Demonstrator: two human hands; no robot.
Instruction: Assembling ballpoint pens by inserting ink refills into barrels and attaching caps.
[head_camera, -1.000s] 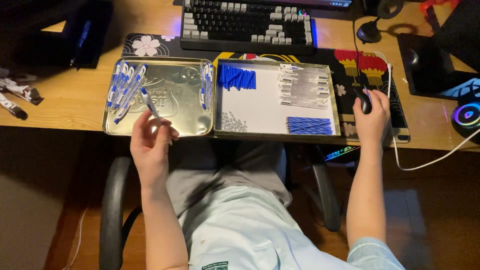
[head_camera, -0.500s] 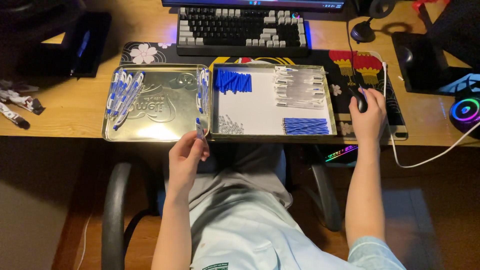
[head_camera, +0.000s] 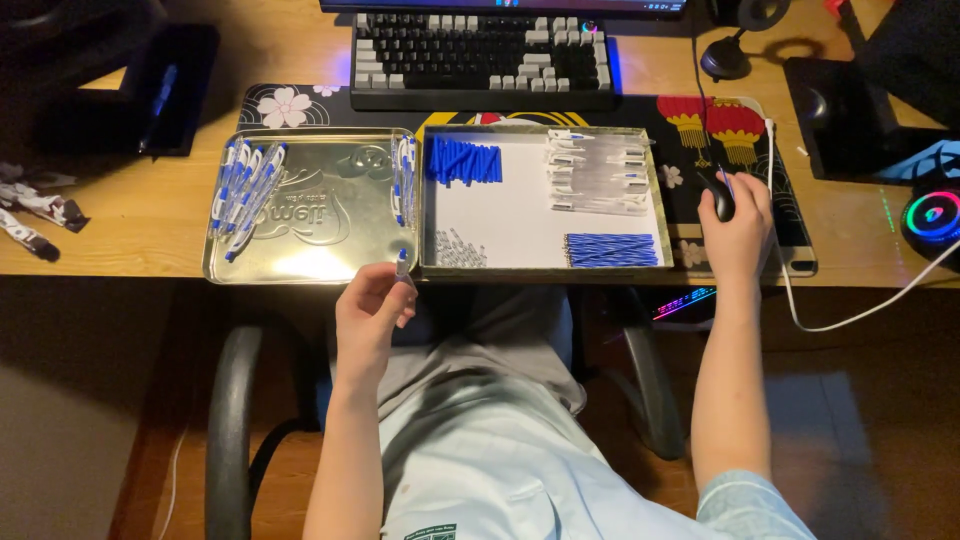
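Left hand is pinching a small blue-and-white pen upright between fingertips, just below centre of the frame, right at the front edge where the two trays meet. The silver metal tray on the left has finished pens lined up at its left side and a few more along its right edge. The white-lined tray to its right holds blue tubes, clear barrels, blue refills and tiny springs. Right hand is cupped over a black mouse at the right of the worktop. Keyboard sits up top.
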